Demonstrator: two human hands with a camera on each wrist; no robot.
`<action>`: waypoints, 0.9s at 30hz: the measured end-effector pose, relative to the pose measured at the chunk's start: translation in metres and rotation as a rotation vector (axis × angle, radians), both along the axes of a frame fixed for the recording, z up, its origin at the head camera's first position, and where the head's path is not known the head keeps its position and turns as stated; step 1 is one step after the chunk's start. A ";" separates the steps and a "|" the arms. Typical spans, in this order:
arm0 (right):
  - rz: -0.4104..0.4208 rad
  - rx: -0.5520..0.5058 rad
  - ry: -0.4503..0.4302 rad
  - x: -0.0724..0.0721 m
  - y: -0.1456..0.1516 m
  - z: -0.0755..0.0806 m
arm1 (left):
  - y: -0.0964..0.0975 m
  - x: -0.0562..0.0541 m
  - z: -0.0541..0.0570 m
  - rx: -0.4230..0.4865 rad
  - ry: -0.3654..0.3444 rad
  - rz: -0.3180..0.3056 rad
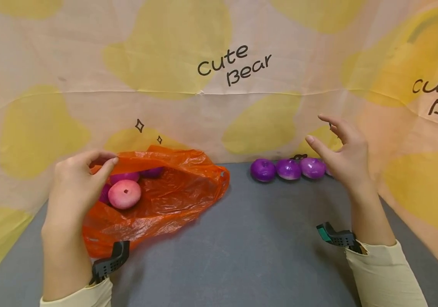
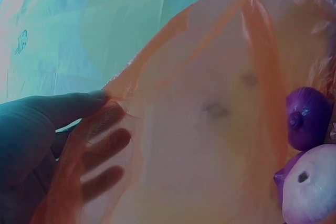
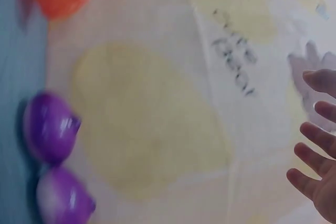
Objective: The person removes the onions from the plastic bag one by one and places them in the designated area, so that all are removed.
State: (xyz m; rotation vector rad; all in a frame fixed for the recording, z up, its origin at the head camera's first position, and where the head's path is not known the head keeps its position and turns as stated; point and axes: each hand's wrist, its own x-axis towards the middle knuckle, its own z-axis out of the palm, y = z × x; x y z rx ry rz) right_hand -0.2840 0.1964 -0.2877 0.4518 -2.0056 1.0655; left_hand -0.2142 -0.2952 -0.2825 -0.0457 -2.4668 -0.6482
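Observation:
My left hand (image 1: 73, 183) pinches the upper edge of an orange plastic bag (image 1: 180, 200) between thumb and fingers. In the left wrist view, the other fingers show through the thin film (image 2: 173, 145). Inside the bag's mouth lie several purple onions, among them a pale pink one (image 1: 124, 194) facing up and a darker one (image 2: 308, 118). Raised at the right, my right hand (image 1: 347, 153) has its fingers spread and holds nothing. Below and left of it, glossy purple onions (image 1: 288, 169) stand in a row; the rightmost is partly hidden behind the hand.
A grey table (image 1: 219, 264) lies under everything. Behind it hangs a pale cloth (image 1: 188, 119) with yellow patches and printed words, meeting the table's back edge close behind the onion row. Each wrist wears a black strap device (image 1: 337, 236).

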 end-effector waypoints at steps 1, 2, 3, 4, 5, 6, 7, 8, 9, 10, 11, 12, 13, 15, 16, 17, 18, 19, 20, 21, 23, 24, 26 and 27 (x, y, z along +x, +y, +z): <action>0.023 -0.017 -0.004 0.004 -0.005 0.003 | 0.000 -0.001 0.000 0.000 -0.003 -0.003; 0.045 -0.033 -0.007 0.008 -0.009 0.006 | 0.001 -0.002 0.000 -0.002 -0.001 -0.007; 0.066 -0.048 -0.007 0.011 -0.013 0.009 | 0.001 -0.003 0.000 -0.005 0.001 -0.010; 0.090 -0.062 -0.003 0.014 -0.018 0.011 | 0.001 -0.003 0.000 -0.006 0.003 -0.010; 0.113 -0.073 0.005 0.017 -0.023 0.014 | 0.001 -0.003 0.000 -0.008 0.007 -0.010; 0.133 -0.083 0.014 0.020 -0.028 0.016 | 0.001 -0.002 -0.001 -0.009 0.009 -0.010; 0.157 -0.097 0.023 0.023 -0.032 0.019 | 0.001 -0.002 -0.001 -0.009 0.012 -0.011; 0.178 -0.108 0.032 0.025 -0.036 0.021 | 0.001 -0.002 -0.001 -0.006 0.013 -0.011; 0.202 -0.118 0.044 0.027 -0.041 0.023 | 0.000 -0.002 -0.001 -0.001 0.009 -0.011; 0.224 -0.130 0.054 0.028 -0.045 0.026 | 0.000 -0.002 -0.001 0.004 0.006 -0.011; 0.247 -0.144 0.063 0.030 -0.049 0.028 | 0.000 -0.001 -0.001 0.006 0.006 -0.009; 0.271 -0.156 0.074 0.031 -0.054 0.030 | -0.001 -0.001 -0.001 0.006 0.006 -0.008; 0.297 -0.170 0.083 0.031 -0.059 0.032 | -0.001 -0.002 -0.002 0.008 0.006 -0.009; 0.342 -0.192 0.101 0.031 -0.069 0.037 | 0.000 -0.002 -0.001 0.007 0.010 -0.010; 0.364 -0.202 0.104 0.031 -0.076 0.039 | -0.001 -0.002 -0.001 0.004 0.012 -0.007; 0.384 -0.208 0.106 0.031 -0.083 0.042 | -0.002 -0.002 -0.001 0.002 0.013 -0.005; 0.405 -0.217 0.112 0.030 -0.090 0.044 | -0.002 -0.002 0.000 0.000 0.017 -0.003; 0.424 -0.227 0.116 0.030 -0.098 0.046 | -0.002 -0.002 0.000 0.000 0.016 -0.005; 0.438 -0.229 0.122 0.030 -0.105 0.048 | -0.001 -0.003 0.000 0.002 0.016 -0.009; 0.454 -0.232 0.129 0.030 -0.113 0.049 | -0.001 -0.003 0.000 0.005 0.013 -0.015; 0.483 -0.234 0.148 0.030 -0.128 0.052 | 0.000 -0.005 -0.001 0.011 0.007 -0.029; 0.498 -0.235 0.157 0.030 -0.136 0.052 | 0.001 -0.006 -0.001 0.014 0.002 -0.037; 0.524 -0.230 0.164 0.029 -0.150 0.053 | 0.003 -0.006 -0.002 0.017 -0.005 -0.043; 0.540 -0.238 0.162 0.028 -0.157 0.053 | 0.003 -0.005 -0.002 0.015 -0.004 -0.044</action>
